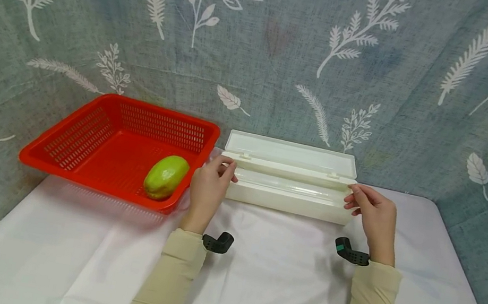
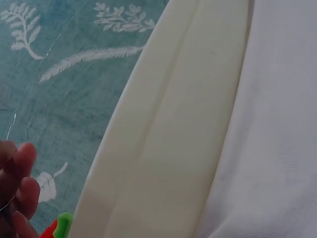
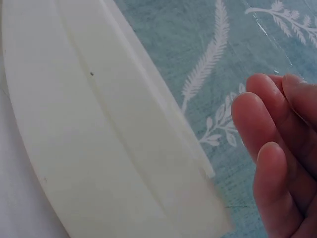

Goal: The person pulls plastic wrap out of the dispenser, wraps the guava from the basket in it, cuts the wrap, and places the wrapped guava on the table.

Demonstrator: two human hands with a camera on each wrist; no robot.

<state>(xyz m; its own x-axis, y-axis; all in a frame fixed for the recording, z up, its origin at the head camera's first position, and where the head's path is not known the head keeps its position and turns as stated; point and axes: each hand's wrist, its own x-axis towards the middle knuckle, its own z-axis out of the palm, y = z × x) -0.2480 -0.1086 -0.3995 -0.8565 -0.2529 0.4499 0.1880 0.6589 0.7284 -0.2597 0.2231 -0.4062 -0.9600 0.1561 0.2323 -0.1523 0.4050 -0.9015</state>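
Observation:
A long white cling film dispenser (image 1: 284, 202) lies on the table with its lid (image 1: 292, 154) tipped back. Inside it shows a shiny roll of clear film (image 1: 291, 187). At the box's left end, my left hand (image 1: 209, 189) pinches the edge of the cling film between thumb and forefinger; a thin glinting line of cling film (image 2: 11, 126) runs up from those fingertips. My right hand (image 1: 376, 214) pinches the film's other corner at the right end, its other fingers loosely bent. The film between the hands is nearly invisible against the box.
To the left stands a red plastic basket (image 1: 76, 167) with slotted sides. A green, mango-like fruit (image 1: 166, 176) lies in its right front corner. A white cloth covers the table (image 1: 270, 285). Behind and at both sides hangs a grey-green leaf-patterned curtain (image 1: 274, 87).

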